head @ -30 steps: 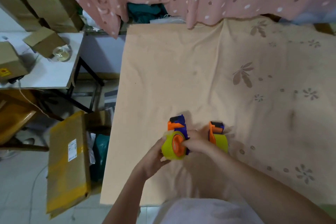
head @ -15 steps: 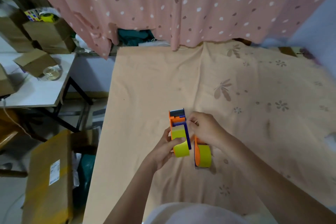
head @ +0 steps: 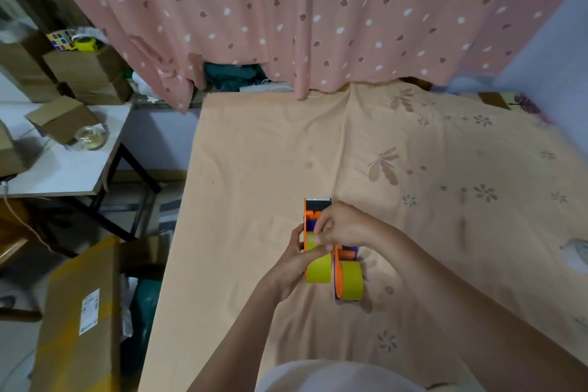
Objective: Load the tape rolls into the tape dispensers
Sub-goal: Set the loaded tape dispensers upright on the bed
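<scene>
Two orange and purple tape dispensers sit side by side on the peach cloth, each with a yellow tape roll in it. My left hand (head: 294, 264) grips the left dispenser (head: 313, 212) around its roll (head: 318, 270), holding it up with the cutter end pointing away from me. My right hand (head: 342, 226) pinches the yellow tape end on top of that dispenser, just behind the cutter. The second dispenser (head: 339, 277) rests on the cloth to the right with its own yellow roll (head: 351, 280), partly hidden under my right wrist.
The cloth-covered surface (head: 397, 184) stretches ahead and to the right, with its left edge near the dispensers. A pink dotted curtain (head: 302, 16) hangs behind. To the left stand a white side table (head: 63, 169) with cardboard boxes and a large carton (head: 79, 321) on the floor.
The left dispenser turned from lying sideways to cutter-end forward. My right hand moved from its side onto the top, pinching the tape end. The camera view tilted upward.
</scene>
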`<state>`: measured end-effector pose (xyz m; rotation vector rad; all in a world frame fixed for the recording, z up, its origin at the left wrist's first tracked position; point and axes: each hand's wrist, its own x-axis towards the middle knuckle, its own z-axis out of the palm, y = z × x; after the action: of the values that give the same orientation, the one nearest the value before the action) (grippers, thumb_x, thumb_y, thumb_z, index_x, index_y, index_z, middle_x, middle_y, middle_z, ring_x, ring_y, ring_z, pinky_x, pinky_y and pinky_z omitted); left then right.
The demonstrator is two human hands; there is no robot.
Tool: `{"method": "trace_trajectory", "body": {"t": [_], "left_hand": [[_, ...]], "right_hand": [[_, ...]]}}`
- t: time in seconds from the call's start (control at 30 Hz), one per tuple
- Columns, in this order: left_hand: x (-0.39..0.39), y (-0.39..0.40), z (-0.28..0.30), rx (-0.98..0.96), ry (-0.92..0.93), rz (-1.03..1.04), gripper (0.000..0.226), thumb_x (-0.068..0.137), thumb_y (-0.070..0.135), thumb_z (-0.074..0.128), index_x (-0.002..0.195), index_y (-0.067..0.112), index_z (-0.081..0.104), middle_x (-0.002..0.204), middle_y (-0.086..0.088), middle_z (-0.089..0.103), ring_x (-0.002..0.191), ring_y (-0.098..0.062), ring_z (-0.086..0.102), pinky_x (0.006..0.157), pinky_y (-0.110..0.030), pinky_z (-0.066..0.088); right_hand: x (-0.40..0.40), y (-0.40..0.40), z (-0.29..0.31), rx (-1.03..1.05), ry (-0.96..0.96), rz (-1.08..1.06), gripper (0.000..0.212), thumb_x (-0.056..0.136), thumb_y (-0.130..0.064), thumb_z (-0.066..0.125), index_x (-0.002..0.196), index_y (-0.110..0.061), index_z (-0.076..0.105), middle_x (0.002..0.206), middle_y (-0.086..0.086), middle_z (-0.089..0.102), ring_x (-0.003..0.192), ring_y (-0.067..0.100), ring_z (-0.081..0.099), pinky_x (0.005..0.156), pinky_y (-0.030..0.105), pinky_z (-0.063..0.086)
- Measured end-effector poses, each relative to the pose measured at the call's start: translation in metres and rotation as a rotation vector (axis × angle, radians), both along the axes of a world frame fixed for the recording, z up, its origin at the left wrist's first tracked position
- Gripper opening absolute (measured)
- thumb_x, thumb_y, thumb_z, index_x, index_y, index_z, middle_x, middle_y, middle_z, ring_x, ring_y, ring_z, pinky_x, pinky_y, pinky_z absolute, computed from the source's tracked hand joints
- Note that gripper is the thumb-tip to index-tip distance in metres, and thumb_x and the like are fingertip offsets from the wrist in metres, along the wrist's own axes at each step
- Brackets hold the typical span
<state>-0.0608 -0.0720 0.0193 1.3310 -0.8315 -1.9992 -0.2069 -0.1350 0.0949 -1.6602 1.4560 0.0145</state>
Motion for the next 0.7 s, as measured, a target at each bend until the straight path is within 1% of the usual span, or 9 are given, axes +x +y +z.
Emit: {"method": "trace_trajectory", "body": {"t": [0.1,0.13,0.2,0.23,0.33,0.4,0.47,0.57,0.7], "left_hand": [[-0.001,0.000,-0.005,0.001,-0.042,-0.002,0.099,0.070,0.034,0.089,0.151,0.037,0.032,0.132,0.001,0.068,0.119,-0.023,0.070,0.096,-0.042,0.059],[-0.001,0.000,-0.007,0.002,-0.053,-0.005,0.097,0.072,0.032,0.089,0.150,0.038,0.033,0.131,0.002,0.067,0.118,-0.022,0.070,0.094,-0.041,0.060],[-0.001,0.000,-0.009,0.003,-0.076,-0.015,0.094,0.073,0.030,0.090,0.148,0.040,0.034,0.125,0.005,0.068,0.114,-0.019,0.071,0.083,-0.035,0.062],[-0.001,0.000,-0.009,0.003,-0.087,-0.021,0.094,0.072,0.030,0.091,0.147,0.041,0.034,0.122,0.007,0.068,0.111,-0.017,0.072,0.078,-0.031,0.062],[-0.001,0.000,-0.012,0.004,-0.110,-0.032,0.100,0.065,0.037,0.092,0.145,0.043,0.033,0.119,0.009,0.067,0.105,-0.014,0.073,0.072,-0.027,0.061],[-0.001,-0.001,-0.015,0.014,-0.106,-0.046,0.104,0.061,0.040,0.093,0.146,0.044,0.033,0.120,0.007,0.068,0.106,-0.015,0.074,0.071,-0.027,0.061],[-0.001,-0.001,-0.018,0.025,-0.101,-0.062,0.103,0.061,0.041,0.093,0.145,0.044,0.034,0.121,0.007,0.069,0.105,-0.013,0.074,0.069,-0.025,0.061],[-0.002,-0.001,-0.022,0.038,-0.105,-0.070,0.103,0.061,0.042,0.093,0.145,0.045,0.033,0.123,0.008,0.069,0.107,-0.014,0.074,0.069,-0.025,0.060],[0.000,0.003,-0.028,0.032,-0.106,-0.092,0.102,0.060,0.039,0.093,0.143,0.048,0.034,0.122,0.010,0.067,0.106,-0.011,0.072,0.072,-0.025,0.060]], "right_hand": [[-0.001,-0.001,0.003,0.053,0.039,0.046,0.015,0.082,-0.016,0.075,0.072,-0.024,0.069,0.060,-0.004,0.064,0.065,0.013,0.056,0.068,0.034,0.051],[-0.002,-0.001,0.005,0.065,0.047,0.059,0.011,0.082,-0.015,0.075,0.074,-0.022,0.070,0.061,-0.003,0.065,0.067,0.014,0.057,0.070,0.037,0.053],[-0.002,0.001,0.007,0.066,0.067,0.089,0.006,0.082,-0.016,0.075,0.082,-0.013,0.070,0.066,0.002,0.069,0.069,0.014,0.060,0.077,0.042,0.057],[-0.002,0.002,0.008,0.066,0.072,0.094,0.009,0.082,-0.015,0.075,0.085,-0.010,0.067,0.070,0.006,0.072,0.068,0.014,0.062,0.077,0.041,0.057],[-0.002,0.004,0.007,0.075,0.069,0.061,0.018,0.081,-0.009,0.075,0.081,-0.022,0.062,0.075,0.009,0.073,0.067,0.016,0.066,0.071,0.034,0.057],[-0.003,0.004,0.006,0.054,0.070,0.034,0.020,0.081,-0.009,0.076,0.073,-0.026,0.067,0.065,-0.002,0.072,0.062,0.010,0.065,0.064,0.025,0.054],[-0.004,0.004,0.005,0.001,0.088,0.021,0.021,0.082,-0.012,0.077,0.067,-0.026,0.071,0.059,-0.012,0.067,0.058,0.002,0.061,0.056,0.016,0.047],[-0.005,0.006,0.004,-0.042,0.110,0.015,0.018,0.083,-0.012,0.076,0.069,-0.023,0.073,0.066,-0.012,0.065,0.066,0.005,0.063,0.057,0.016,0.045],[-0.011,0.005,0.004,-0.061,0.084,-0.076,0.029,0.085,-0.001,0.068,0.063,-0.020,0.068,0.065,-0.003,0.070,0.071,0.017,0.074,0.064,0.024,0.059]]}}
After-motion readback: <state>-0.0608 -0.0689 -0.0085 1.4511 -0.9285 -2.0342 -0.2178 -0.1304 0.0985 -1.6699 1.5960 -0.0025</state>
